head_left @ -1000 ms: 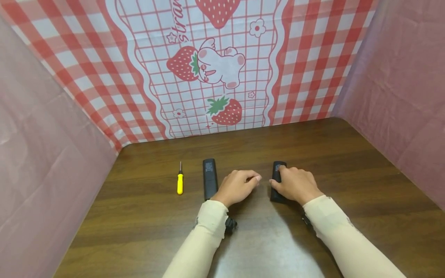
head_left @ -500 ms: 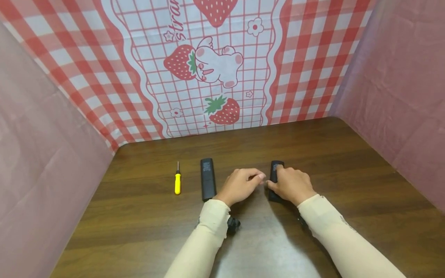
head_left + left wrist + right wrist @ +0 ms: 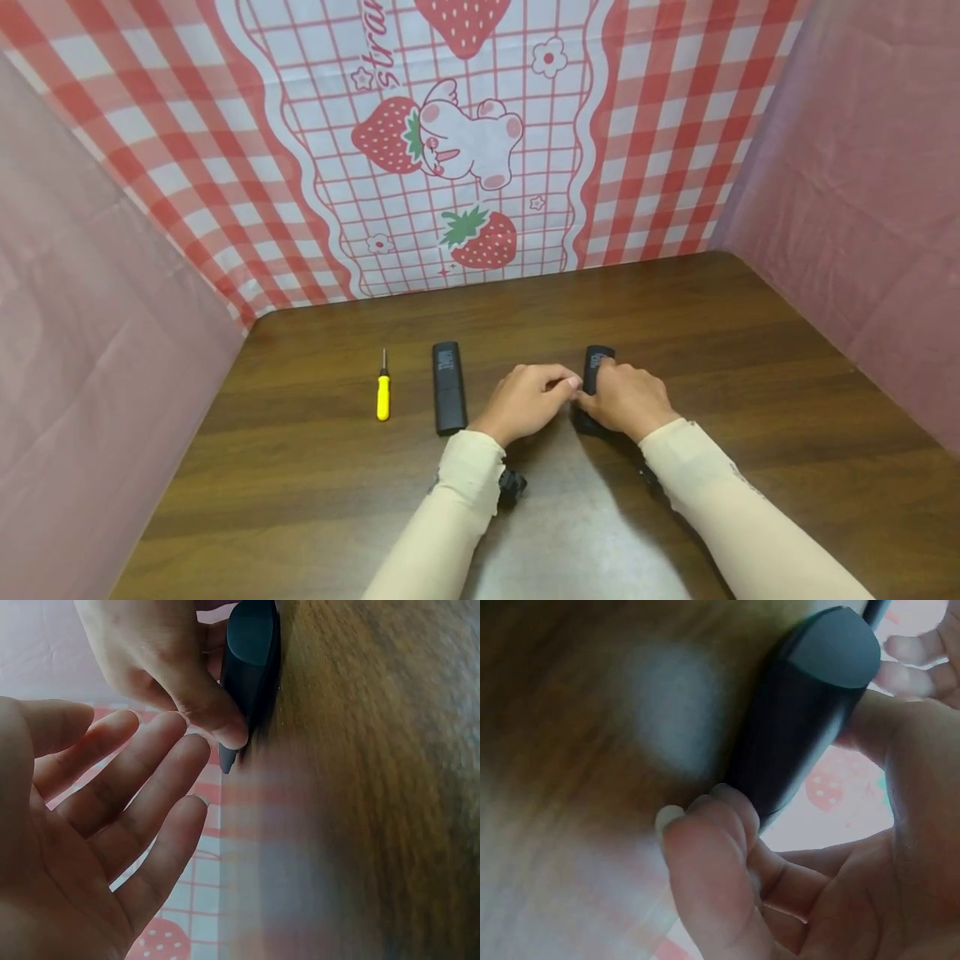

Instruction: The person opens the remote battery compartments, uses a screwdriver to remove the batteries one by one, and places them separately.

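A black remote control point(image 3: 598, 358), label side up, lies on the table under my right hand point(image 3: 630, 402). That hand grips it, the thumb on its left side and curled fingers on the other, as the remote's dark body point(image 3: 795, 727) in the right wrist view shows. Just left of it hovers my left hand point(image 3: 527, 402), its fingertips close to the right thumb; I cannot tell whether they touch. In the left wrist view the fingers of the left hand point(image 3: 97, 825) are spread, loosely bent and hold nothing. A second black remote point(image 3: 450, 390) lies left of the left hand.
A yellow-handled screwdriver point(image 3: 383, 396) lies farther left, its tip pointing away. The brown wooden table point(image 3: 300, 483) is bordered at the back by a red-checked strawberry cloth point(image 3: 660, 150) and by pink cloth point(image 3: 862, 208) on both sides.
My left hand has moved right, up to the right thumb. The right hand has kept its grip on the remote, which has barely shifted. The camera view has moved slightly.
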### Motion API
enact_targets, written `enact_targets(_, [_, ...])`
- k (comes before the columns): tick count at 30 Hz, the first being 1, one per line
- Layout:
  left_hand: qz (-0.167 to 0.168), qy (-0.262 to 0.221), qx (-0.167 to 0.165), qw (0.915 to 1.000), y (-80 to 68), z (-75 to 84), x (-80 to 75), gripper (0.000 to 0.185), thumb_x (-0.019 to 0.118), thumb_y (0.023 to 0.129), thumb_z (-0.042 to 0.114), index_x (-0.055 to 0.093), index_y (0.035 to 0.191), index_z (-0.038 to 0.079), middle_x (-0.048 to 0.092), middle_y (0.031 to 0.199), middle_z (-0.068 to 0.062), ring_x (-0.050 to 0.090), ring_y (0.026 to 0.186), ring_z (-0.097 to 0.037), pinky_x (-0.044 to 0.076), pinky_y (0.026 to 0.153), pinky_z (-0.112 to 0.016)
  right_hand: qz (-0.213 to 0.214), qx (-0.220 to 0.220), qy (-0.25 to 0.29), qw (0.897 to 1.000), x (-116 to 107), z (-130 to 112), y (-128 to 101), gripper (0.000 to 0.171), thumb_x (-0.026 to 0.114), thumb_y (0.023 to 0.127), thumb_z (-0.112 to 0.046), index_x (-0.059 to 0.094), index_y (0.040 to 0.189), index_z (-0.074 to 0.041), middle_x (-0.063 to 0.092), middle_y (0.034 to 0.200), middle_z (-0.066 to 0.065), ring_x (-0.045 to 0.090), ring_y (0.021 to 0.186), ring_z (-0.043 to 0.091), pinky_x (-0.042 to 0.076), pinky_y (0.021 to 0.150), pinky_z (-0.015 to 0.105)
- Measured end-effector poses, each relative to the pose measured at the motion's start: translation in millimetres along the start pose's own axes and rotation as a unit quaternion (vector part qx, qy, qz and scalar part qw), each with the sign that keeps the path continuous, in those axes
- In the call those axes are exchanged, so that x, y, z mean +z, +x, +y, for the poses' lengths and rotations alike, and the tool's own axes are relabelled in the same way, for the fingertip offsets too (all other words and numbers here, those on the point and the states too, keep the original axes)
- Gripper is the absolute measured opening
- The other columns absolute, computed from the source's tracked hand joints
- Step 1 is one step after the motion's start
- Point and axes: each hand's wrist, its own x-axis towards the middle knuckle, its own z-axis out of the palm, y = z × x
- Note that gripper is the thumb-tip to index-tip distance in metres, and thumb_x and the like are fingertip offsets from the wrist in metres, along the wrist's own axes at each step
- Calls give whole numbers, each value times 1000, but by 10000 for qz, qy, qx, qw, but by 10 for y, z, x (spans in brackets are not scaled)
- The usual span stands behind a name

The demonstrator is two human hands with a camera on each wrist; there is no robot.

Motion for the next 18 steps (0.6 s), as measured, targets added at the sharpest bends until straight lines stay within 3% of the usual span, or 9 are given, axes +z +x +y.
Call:
enact_targets(7, [16,-84,-32,10000,-8,-19,16,28,55,103,38,76,111,21,69,92,20,62,89,1,49,80,-27,-307,229,165,9991,-58,2,-1,60,68,88,-57,70,99,2,66,86,18,58,69,29,46,56,46])
enact_targets(18, [-87,-614,-242,9978,-57,-56,5,28,57,103,36,75,114,18,72,92,14,65,90,0,51,80,-27,-615,525,368,9960,-55,22,11,60,67,90,-52,67,108,6,66,91,20,58,71,30,46,60,45])
